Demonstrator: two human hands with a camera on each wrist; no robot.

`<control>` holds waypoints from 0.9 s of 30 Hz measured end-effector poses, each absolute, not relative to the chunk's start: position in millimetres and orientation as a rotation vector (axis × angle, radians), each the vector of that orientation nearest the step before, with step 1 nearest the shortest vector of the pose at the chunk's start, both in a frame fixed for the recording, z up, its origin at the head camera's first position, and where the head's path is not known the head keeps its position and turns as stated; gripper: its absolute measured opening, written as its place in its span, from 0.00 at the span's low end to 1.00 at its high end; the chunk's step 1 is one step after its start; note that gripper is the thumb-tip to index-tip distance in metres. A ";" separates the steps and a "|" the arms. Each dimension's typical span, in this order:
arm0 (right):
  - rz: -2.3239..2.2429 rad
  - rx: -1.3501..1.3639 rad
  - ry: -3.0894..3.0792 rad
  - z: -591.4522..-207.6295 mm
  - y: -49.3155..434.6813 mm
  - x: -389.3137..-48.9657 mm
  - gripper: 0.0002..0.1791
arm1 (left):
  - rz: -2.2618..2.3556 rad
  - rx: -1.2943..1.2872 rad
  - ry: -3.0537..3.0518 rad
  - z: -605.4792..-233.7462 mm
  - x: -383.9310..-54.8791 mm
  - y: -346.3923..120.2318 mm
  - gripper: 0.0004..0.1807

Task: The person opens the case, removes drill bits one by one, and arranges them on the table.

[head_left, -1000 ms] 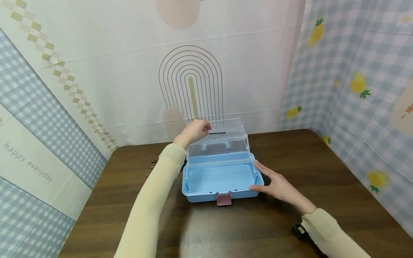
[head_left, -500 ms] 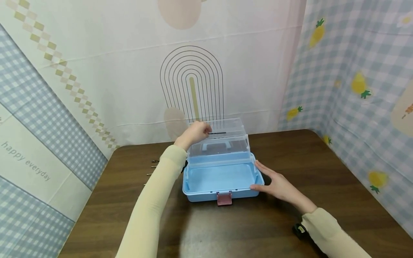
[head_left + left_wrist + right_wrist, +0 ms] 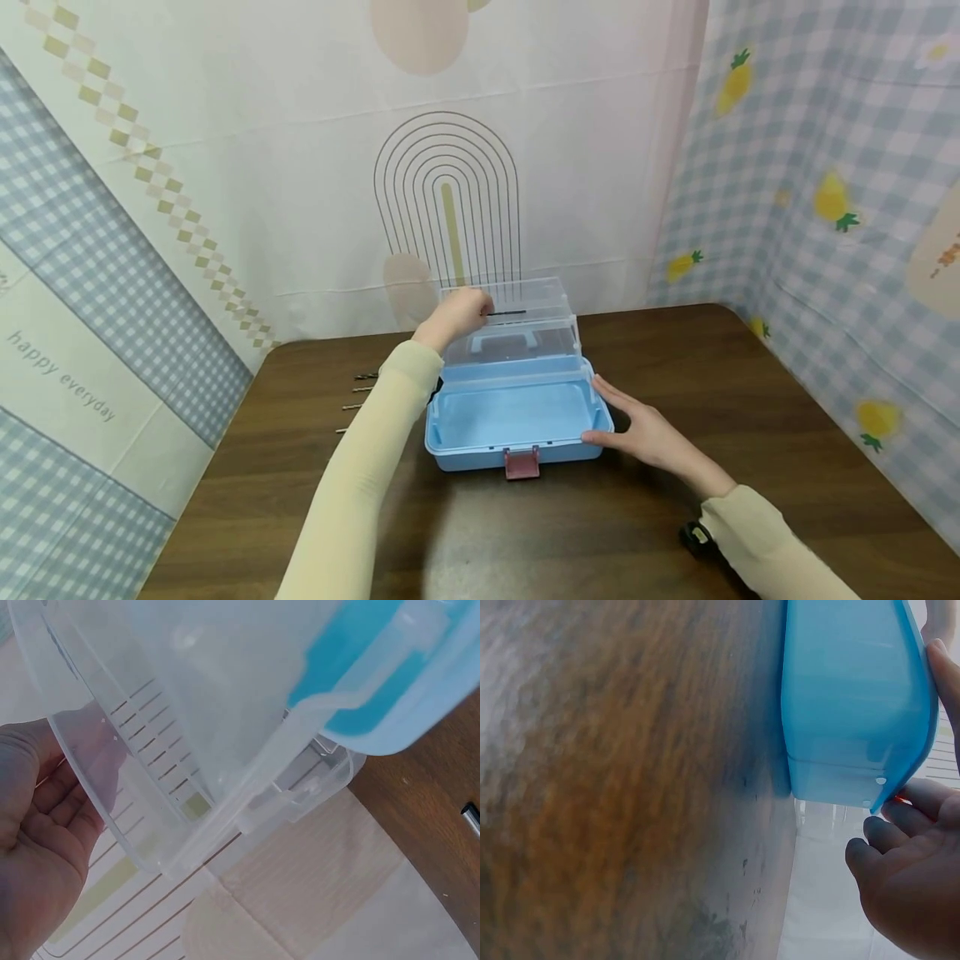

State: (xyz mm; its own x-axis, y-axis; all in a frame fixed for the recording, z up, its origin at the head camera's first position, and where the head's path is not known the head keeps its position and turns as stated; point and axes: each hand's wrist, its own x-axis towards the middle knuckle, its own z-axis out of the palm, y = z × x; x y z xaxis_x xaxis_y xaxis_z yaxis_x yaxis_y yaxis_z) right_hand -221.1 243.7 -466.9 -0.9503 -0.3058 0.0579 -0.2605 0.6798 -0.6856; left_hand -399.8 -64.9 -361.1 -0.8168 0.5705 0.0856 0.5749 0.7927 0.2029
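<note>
A light blue toolbox (image 3: 517, 417) stands unfolded on the table, its clear stepped trays (image 3: 525, 337) raised at the back. Over the top tray, my left hand (image 3: 457, 315) has curled fingers and pinches a thin dark drill bit (image 3: 512, 312), which points right. In the left wrist view, that hand's fingertips (image 3: 101, 742) show only dimly through the tray wall. My right hand (image 3: 648, 429) holds the box's right end, the thumb at the front corner of the rim and the fingers farther back. A pink latch (image 3: 522, 463) hangs down in front.
Several drill bits (image 3: 365, 377) lie in a column left of the box, partly covered by the left sleeve. By the right sleeve sits a small black object with a yellowish label (image 3: 697, 537). A black thing (image 3: 438, 386) shows partly beside the box. Fabric backdrops (image 3: 315, 200) stand behind the table.
My left hand has lowered slightly and its fingers have drawn in at the drill bit. The left forearm has shifted a little right, uncovering more bits. The right hand keeps its place.
</note>
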 end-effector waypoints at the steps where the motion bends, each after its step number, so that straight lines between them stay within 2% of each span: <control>1: -1.138 -0.478 2.823 -467.1 243.6 -221.2 0.55 | -0.338 -0.942 -2.956 -361.4 -399.7 -64.7 0.12; 16: -1.151 -0.470 2.805 -467.8 244.0 -222.9 0.55 | -0.409 -0.918 -2.997 -364.7 -402.2 -69.8 0.07; 27: -1.141 -0.485 2.817 -466.9 244.7 -221.8 0.55 | -0.414 -0.921 -3.045 -365.5 -402.4 -76.6 0.09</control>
